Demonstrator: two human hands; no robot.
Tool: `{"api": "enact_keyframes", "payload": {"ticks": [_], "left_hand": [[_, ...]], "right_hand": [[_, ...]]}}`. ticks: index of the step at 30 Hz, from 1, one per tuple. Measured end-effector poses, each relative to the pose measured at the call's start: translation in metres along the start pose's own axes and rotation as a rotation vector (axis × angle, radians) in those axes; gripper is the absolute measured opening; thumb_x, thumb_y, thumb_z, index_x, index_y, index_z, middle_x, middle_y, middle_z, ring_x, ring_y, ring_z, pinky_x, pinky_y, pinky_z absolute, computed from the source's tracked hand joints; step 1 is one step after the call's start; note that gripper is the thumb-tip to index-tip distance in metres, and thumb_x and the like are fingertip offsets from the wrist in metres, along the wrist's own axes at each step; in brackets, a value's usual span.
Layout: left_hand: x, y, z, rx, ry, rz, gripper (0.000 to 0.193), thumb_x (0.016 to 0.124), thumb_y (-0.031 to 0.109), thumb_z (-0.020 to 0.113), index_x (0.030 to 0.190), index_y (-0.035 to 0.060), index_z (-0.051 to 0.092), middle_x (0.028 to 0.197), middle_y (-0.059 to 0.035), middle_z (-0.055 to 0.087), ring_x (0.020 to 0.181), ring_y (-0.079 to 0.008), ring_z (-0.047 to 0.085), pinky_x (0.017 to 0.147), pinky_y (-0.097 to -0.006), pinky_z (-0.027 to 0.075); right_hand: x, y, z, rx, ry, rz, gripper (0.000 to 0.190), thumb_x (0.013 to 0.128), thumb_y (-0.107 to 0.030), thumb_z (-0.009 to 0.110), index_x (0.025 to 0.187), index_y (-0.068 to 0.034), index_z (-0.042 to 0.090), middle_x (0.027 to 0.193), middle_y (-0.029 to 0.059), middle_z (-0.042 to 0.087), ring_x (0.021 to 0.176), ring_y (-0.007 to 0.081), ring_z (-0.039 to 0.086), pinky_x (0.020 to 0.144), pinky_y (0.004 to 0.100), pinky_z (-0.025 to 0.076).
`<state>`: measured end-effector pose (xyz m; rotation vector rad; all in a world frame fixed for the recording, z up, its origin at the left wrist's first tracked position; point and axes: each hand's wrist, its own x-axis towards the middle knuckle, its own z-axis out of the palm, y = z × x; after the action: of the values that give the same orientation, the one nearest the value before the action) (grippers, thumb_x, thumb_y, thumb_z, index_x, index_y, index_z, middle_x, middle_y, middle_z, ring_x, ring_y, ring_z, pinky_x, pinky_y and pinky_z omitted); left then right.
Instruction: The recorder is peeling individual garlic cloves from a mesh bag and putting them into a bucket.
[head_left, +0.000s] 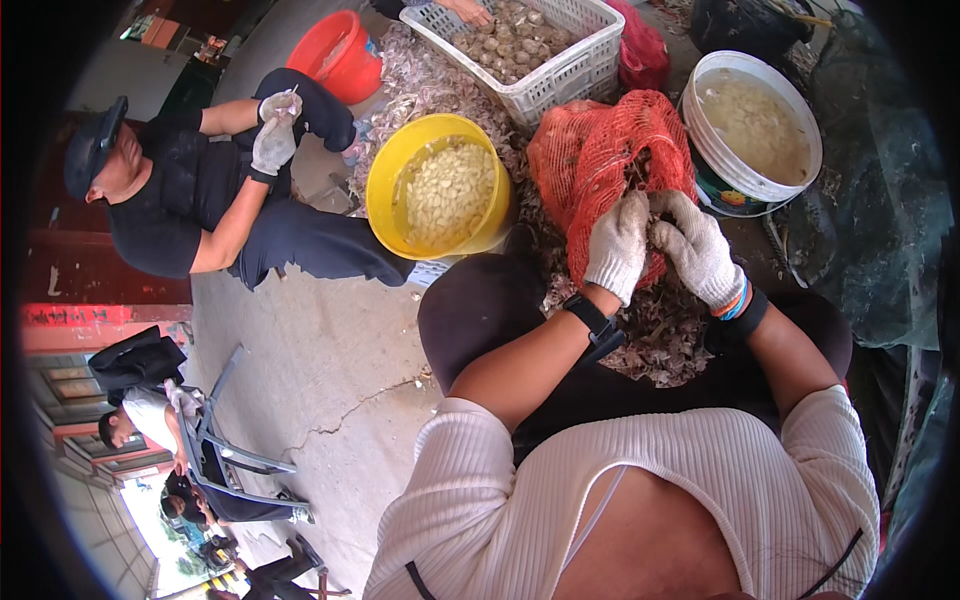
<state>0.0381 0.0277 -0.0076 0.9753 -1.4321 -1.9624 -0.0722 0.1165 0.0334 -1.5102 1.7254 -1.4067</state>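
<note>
Before my knees stands a red mesh bag (574, 161), its mouth gathered open and dry brownish garlic skins showing inside. My left hand (621, 244), in a white knitted work glove, is closed at the near side of the bag's mouth, with mesh beneath it. Close beside it, my right hand (701, 247), gloved the same way, has its fingers curled with thumb and fingertips close together. Something dark shows between them, too small and covered to identify. Both hands almost touch at the fingertips. Loose garlic skins (660, 345) lie below them between my legs.
A yellow bucket (379, 191) holds peeled garlic cloves in water; a white bucket (810, 124) holds more in cloudy water. Behind stand a white plastic crate (525, 97) of garlic bulbs, with another person's hand (469, 10), and a red bucket (352, 75). A gloved co-worker (172, 176) sits left.
</note>
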Motion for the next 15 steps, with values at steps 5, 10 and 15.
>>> {"api": "enact_keyframes", "payload": {"ticks": [5,10,15], "left_hand": [[0.0,-0.012,0.004,0.258,0.018,0.179,0.039,0.099,0.034,0.048,0.1,-0.0012,0.065,0.083,-0.0097,0.067,0.069,-0.0161,0.061,0.063,-0.0318,0.048],[0.007,-0.012,0.003,-0.006,-0.005,0.061,0.037,0.099,0.035,0.048,0.101,0.0015,0.064,0.071,-0.0044,0.064,0.055,-0.0166,0.059,0.051,-0.0297,0.046],[-0.002,0.021,0.0,-0.241,-0.169,-0.217,0.034,0.099,0.038,0.048,0.099,0.0076,0.064,0.067,-0.0007,0.06,0.042,-0.0088,0.05,0.036,-0.0224,0.039]], "right_hand": [[-0.004,0.001,0.004,-0.029,0.086,-0.011,0.017,0.091,-0.008,0.053,0.104,0.001,0.057,0.084,0.0147,0.064,0.077,0.0253,0.065,0.071,0.0342,0.05],[-0.003,0.016,0.002,0.359,0.1,0.201,0.028,0.1,-0.022,0.042,0.108,-0.001,0.058,0.072,0.0046,0.061,0.053,0.0118,0.054,0.05,0.0243,0.043],[0.001,0.011,-0.009,0.855,0.003,0.611,0.031,0.1,-0.031,0.044,0.108,-0.004,0.057,0.062,-0.0015,0.053,0.037,0.0059,0.039,0.035,0.0185,0.029]]}}
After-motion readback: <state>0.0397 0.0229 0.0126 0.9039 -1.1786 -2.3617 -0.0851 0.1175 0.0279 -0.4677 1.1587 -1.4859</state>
